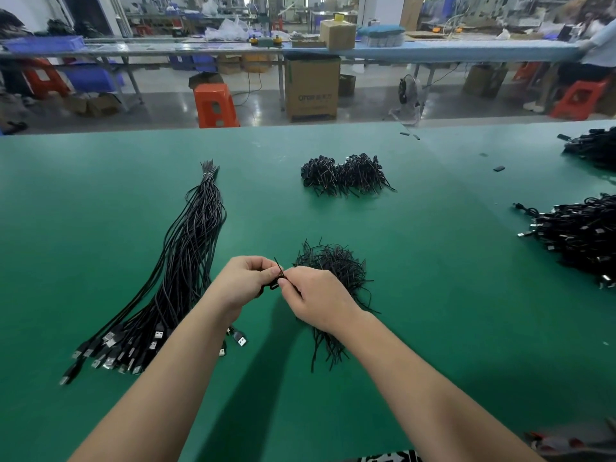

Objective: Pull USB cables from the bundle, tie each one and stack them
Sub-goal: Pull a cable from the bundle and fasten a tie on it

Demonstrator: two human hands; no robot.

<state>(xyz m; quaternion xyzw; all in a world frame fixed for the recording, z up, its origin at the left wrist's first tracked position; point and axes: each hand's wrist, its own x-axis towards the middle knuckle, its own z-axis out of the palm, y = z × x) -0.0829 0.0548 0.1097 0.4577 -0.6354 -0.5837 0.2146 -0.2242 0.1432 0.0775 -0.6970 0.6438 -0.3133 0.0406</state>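
Black cables (186,248), green table (433,295), orange stool (215,106).

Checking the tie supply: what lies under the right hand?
A loose heap of black twist ties lies on the green table under the right hand. The hand and forearm cover the heap's middle, so nothing can be seen there.

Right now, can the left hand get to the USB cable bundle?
Probably yes: the bundle lies just left of the left hand with bare mat between. But that hand, like the right hand, is holding a coiled cable.
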